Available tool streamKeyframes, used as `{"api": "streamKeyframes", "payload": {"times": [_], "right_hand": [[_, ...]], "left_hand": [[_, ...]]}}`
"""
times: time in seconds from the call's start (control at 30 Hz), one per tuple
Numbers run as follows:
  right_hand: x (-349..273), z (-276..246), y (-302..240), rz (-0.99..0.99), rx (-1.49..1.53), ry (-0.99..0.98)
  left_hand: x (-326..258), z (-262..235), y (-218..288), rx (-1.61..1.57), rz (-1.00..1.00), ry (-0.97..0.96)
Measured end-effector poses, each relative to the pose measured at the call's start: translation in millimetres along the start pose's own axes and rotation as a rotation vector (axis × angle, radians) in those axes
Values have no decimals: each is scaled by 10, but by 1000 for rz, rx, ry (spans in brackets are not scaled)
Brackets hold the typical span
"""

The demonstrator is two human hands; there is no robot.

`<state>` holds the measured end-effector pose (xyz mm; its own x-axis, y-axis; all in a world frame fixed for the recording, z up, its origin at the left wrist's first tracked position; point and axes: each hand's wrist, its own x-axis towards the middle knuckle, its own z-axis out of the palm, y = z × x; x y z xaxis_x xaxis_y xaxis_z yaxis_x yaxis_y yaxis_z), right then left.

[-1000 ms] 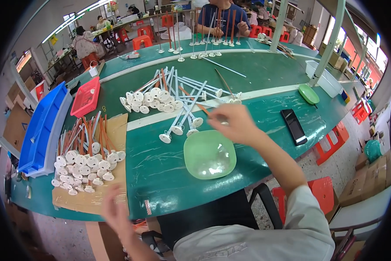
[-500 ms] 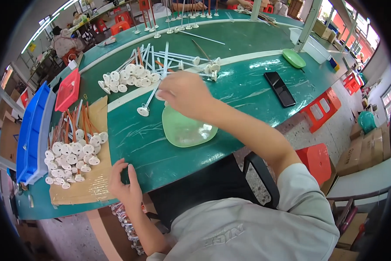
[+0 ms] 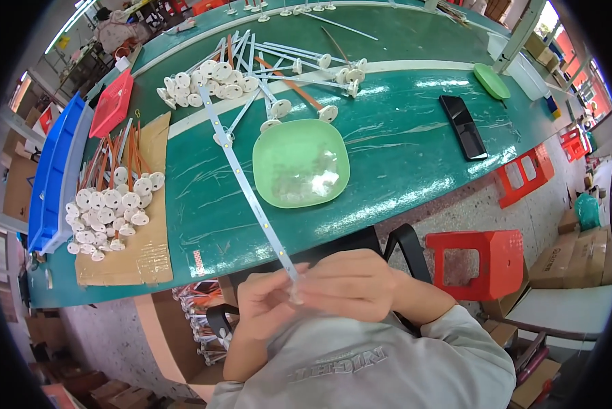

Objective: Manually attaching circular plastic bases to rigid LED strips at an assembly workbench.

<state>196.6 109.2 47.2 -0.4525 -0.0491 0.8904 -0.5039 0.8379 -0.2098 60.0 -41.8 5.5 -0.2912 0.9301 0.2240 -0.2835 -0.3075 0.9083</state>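
Observation:
In front of my body, a long pale LED strip point(image 3: 241, 178) with small yellow chips slants from my fingers out over the green table. My left hand point(image 3: 268, 300) pinches its near end from one side, and my right hand point(image 3: 350, 283) closes on the same end from the other. A small whitish piece shows between the fingertips, too blurred to make out. Beyond the hands sits a light green bowl point(image 3: 302, 140) with small clear bits in its bottom. Several strips with white round bases point(image 3: 217, 78) lie heaped behind the bowl.
More strips with white bases point(image 3: 108, 204) lie on cardboard point(image 3: 149, 262) at the left, beside a blue bin point(image 3: 54, 170) and red tray point(image 3: 112, 102). A phone point(image 3: 464, 126) and green dish point(image 3: 491, 82) lie at the right. A red stool point(image 3: 473, 262) stands below the edge.
My right hand has drawn back from above the bowl to my body, with the strip. My left hand has moved right to meet it at the strip's end. The view has shifted.

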Motion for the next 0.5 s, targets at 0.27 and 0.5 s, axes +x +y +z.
{"api": "streamKeyframes", "payload": {"times": [0.27, 0.5], "right_hand": [[-115, -36, 106, 64, -69, 96], [-176, 20, 130, 156, -61, 187]], "left_hand": [[106, 65, -93, -90, 55, 21], [179, 28, -45, 92, 76, -56]]}}
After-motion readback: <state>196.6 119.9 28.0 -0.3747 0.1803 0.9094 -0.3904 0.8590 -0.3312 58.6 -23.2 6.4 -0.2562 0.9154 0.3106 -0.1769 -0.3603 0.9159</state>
